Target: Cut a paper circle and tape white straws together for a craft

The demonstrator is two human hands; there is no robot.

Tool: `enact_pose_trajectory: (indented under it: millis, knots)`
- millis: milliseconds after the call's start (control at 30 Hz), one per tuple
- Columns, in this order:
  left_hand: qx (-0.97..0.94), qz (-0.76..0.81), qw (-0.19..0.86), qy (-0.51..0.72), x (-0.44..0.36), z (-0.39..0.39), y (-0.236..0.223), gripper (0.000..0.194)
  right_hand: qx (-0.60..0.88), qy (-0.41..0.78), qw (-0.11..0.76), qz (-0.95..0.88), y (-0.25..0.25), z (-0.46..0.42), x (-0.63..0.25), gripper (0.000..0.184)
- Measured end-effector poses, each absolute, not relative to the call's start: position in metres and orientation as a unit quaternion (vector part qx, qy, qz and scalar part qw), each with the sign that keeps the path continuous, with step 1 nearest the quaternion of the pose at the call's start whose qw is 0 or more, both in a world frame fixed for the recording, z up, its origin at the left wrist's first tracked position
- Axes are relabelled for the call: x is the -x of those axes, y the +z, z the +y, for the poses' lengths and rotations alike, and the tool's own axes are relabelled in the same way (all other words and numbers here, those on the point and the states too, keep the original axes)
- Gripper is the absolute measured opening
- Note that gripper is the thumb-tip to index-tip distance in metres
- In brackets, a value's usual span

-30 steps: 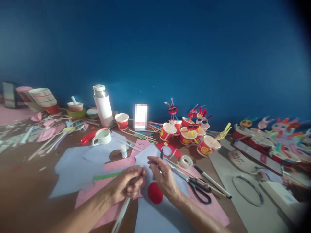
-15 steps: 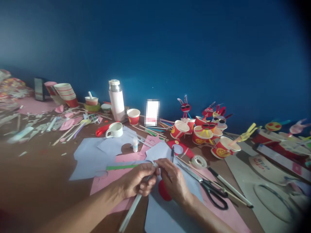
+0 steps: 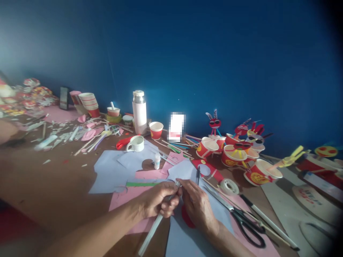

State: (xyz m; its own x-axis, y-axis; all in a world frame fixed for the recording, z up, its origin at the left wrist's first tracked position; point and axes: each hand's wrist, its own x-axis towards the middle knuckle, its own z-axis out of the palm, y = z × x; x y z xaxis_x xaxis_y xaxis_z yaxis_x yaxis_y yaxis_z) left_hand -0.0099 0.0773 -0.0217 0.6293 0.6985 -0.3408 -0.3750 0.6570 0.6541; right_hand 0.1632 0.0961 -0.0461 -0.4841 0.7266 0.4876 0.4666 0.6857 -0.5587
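Your left hand (image 3: 158, 200) grasps pale strip (image 3: 150, 232); strip's top between your hands, tail below left; looks light, bendy, likely creases; best pinched near top; your right hand (image 3: 200, 205) alongside, grip unclear.

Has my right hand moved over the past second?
Yes, slightly left and down: the right hand covers part of the red circle, which was fully uncovered before.
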Motion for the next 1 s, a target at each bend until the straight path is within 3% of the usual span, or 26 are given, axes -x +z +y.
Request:
enact_pose_trajectory:
  millis: [433, 767, 1000]
  knots:
    - [-0.271, 0.300, 0.854, 0.327, 0.010, 0.076, -0.027, 0.023, 0.372, 0.197, 0.350, -0.837, -0.043, 0.092, -0.159, 0.035]
    - [-0.258, 0.377, 0.810, 0.369, 0.011, 0.082, -0.028, 0.031, 0.393, 0.155, 0.322, -0.847, -0.028, 0.096, -0.156, 0.047]
    - [-0.217, 0.370, 0.831, 0.356, 0.015, 0.086, -0.029, 0.032, 0.421, 0.126, 0.289, -0.850, 0.004, 0.110, -0.210, 0.025]
